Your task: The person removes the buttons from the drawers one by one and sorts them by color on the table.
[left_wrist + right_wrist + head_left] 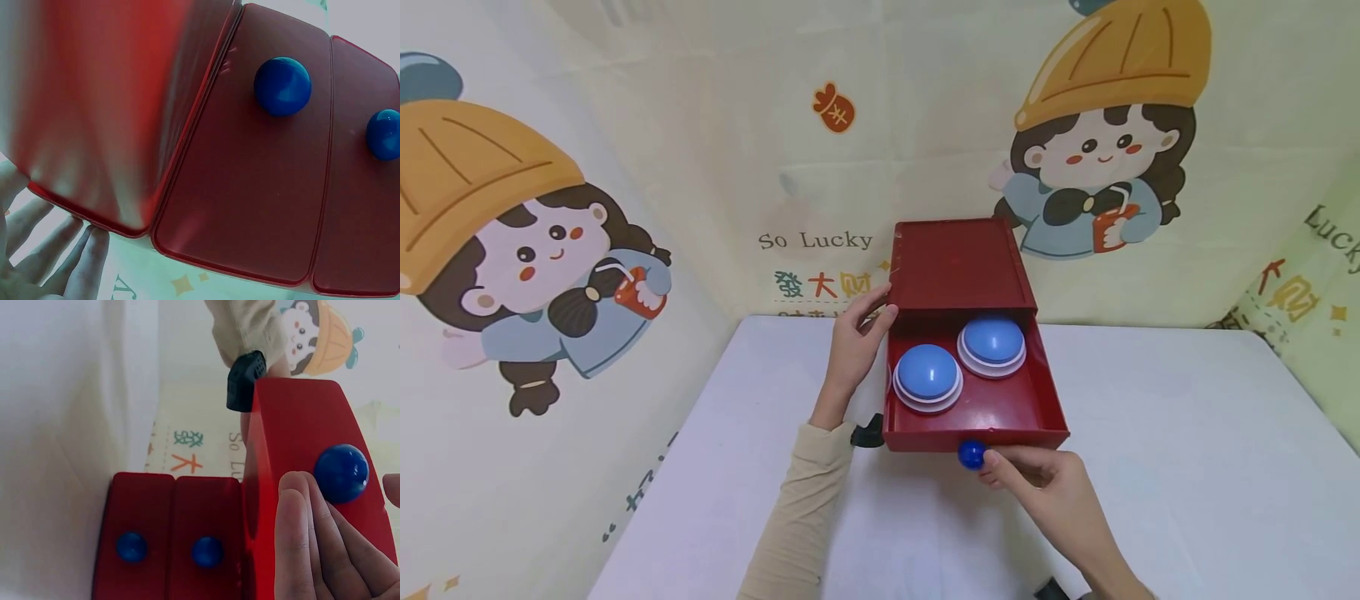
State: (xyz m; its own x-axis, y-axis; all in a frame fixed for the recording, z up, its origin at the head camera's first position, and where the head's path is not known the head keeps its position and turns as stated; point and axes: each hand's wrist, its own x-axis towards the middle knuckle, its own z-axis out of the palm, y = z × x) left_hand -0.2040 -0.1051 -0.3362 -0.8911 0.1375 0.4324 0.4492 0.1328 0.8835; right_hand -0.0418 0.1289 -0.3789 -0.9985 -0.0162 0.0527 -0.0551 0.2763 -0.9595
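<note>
In the head view, a red drawer cabinet (962, 265) has its top drawer (996, 410) pulled out. Two light-blue dome buttons on white bases, a front-left one (928, 372) and a back-right one (993, 340), sit inside the drawer. My left hand (855, 342) rests its fingertips against the cabinet's left side; the left wrist view shows its fingers (89, 265) straight along the cabinet's edge. The right hand (1052, 492) is at the drawer's blue knob (972, 455). From the right wrist, its straight fingers (297, 537) lie beside the knob, with the thumb (392, 489) apart on the other side.
Below the pulled-out drawer, two closed drawers carry blue knobs, a nearer one (207, 551) and a farther one (131, 547). The cabinet stands on a white tabletop (1180, 450) close to a patterned cloth backdrop (940, 108). A black device (868, 432) is at the left wrist.
</note>
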